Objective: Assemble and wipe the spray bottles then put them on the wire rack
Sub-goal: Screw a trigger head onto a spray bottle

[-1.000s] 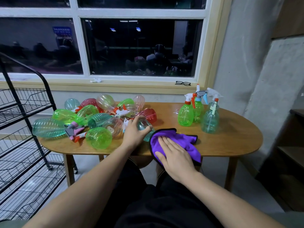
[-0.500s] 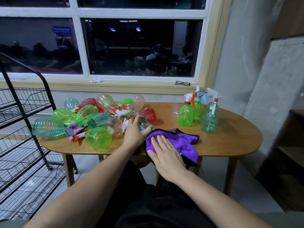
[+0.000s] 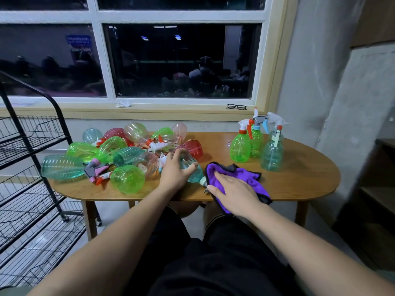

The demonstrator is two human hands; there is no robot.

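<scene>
A pale blue spray bottle (image 3: 193,173) lies on its side near the front edge of the wooden table (image 3: 299,180), its neck toward the right. My left hand (image 3: 175,170) grips its body. My right hand (image 3: 234,192) lies flat on a purple cloth (image 3: 239,175) that covers the bottle's neck end. A heap of loose green, red, pink and blue bottles (image 3: 126,157) with loose trigger heads (image 3: 98,173) fills the table's left half. Three assembled bottles (image 3: 240,146) stand upright at the back right. The black wire rack (image 3: 27,174) stands to the left of the table.
A pair of black glasses (image 3: 236,107) and a crumpled white scrap (image 3: 123,103) lie on the window sill behind the table. A concrete wall and dark wooden shelves (image 3: 382,189) close off the right side. My legs in black shorts are under the table's front edge.
My right hand has slid the purple cloth left and toward me along the bottle's neck, and the cloth now hangs over the table edge. My left hand keeps its hold on the bottle.
</scene>
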